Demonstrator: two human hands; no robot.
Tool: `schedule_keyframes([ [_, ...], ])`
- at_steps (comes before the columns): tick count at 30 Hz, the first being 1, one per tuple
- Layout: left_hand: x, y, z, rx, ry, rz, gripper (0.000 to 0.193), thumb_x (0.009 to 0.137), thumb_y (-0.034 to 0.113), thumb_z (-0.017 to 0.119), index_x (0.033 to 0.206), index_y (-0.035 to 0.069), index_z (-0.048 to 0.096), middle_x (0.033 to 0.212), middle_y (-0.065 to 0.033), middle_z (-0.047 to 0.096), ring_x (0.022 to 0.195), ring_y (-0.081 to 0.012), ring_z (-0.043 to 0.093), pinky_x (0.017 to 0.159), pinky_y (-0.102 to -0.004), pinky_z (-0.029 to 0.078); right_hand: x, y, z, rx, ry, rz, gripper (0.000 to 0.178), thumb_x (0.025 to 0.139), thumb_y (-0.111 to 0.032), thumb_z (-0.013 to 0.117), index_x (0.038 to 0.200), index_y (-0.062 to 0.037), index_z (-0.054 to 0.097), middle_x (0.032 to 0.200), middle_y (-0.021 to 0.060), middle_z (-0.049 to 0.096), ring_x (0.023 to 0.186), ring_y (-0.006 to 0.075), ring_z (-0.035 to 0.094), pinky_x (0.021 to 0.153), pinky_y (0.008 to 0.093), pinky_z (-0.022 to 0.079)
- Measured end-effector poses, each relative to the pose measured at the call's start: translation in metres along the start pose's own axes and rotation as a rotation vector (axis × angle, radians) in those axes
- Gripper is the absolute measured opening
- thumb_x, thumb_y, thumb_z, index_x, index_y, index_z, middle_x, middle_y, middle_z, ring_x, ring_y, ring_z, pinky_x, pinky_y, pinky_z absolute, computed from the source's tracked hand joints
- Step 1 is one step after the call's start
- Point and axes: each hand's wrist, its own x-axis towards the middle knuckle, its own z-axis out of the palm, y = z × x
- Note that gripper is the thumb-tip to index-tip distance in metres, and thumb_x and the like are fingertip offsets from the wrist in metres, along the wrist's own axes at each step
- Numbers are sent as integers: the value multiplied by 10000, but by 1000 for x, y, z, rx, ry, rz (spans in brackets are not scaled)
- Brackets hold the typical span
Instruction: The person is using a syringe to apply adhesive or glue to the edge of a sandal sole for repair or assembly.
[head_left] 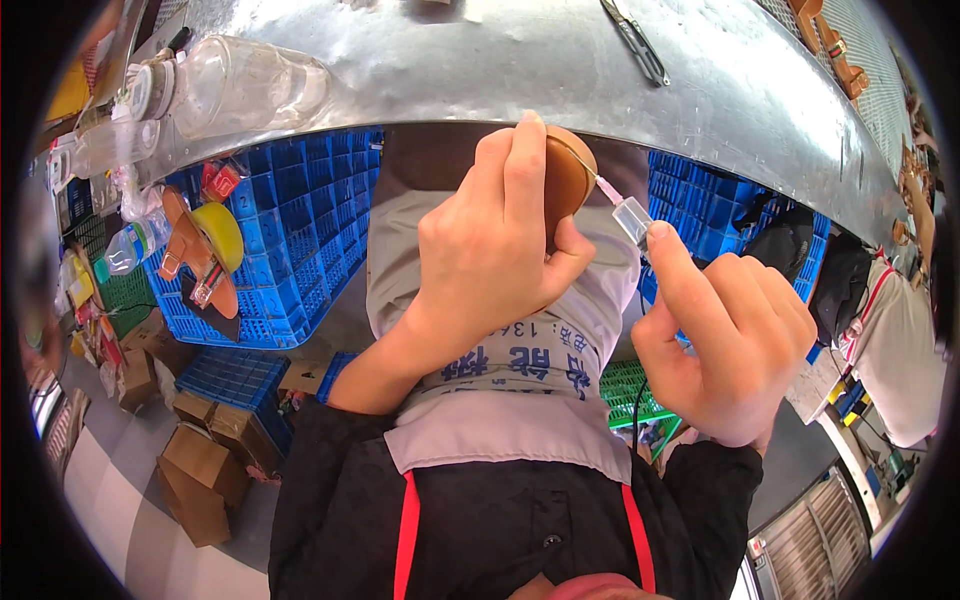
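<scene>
My left hand (485, 225) is closed round a brown, rounded sole (568, 178), held up in front of the table's near edge. Its fingers cover much of the sole, and a thin pale line runs along the edge. On the right, my right hand (720, 330) grips a small clear syringe (631, 218) with a pink needle tip. My index finger presses along the syringe's rear end; the other fingers are curled. The needle's tip meets the sole's right edge, though exact contact is hard to make out.
A metal table (480, 75) spans the far side, bearing scissors (637, 42) and clear plastic jars (235, 85). Blue crates (300, 215) stand below on both sides; a brown sandal (187, 235) and yellow tape roll (218, 236) lie on the left one. Cardboard boxes (205, 470) sit on the floor.
</scene>
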Motion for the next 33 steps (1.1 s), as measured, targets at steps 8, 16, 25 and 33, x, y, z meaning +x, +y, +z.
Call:
schedule_keyframes([
  [8, 1, 4, -1, 46, -38, -20, 797, 657, 191, 725, 1375, -60, 489, 1176, -161, 630, 818, -262, 708, 583, -326, 575, -6, -1, 6, -39, 16, -7, 521, 608, -3, 659, 1114, -55, 769, 628, 28, 395, 512, 203, 414, 486, 345, 311],
  [16, 0, 2, 6, 35, -19, -1, 843, 663, 155, 712, 1445, -16, 447, 1228, -174, 628, 780, -294, 715, 571, -356, 573, -13, -6, 9, -81, 2, 26, 501, 646, 1, 659, 1134, -53, 763, 627, 25, 393, 511, 197, 419, 484, 339, 309],
  [25, -2, 3, 5, 19, -34, -10, 845, 660, 144, 707, 1447, -14, 445, 1238, -166, 628, 784, -289, 718, 567, -354, 567, -23, -10, 16, -89, 37, 52, 539, 627, 42, 652, 1150, -40, 752, 622, 25, 394, 506, 197, 423, 480, 335, 316],
  [33, -3, 3, 3, 20, -39, -21, 841, 667, 143, 706, 1447, -23, 440, 1237, -171, 626, 786, -295, 718, 572, -357, 569, -27, -14, 18, -69, 36, 78, 533, 632, 63, 655, 1146, -42, 749, 620, 23, 413, 508, 199, 433, 481, 331, 324],
])
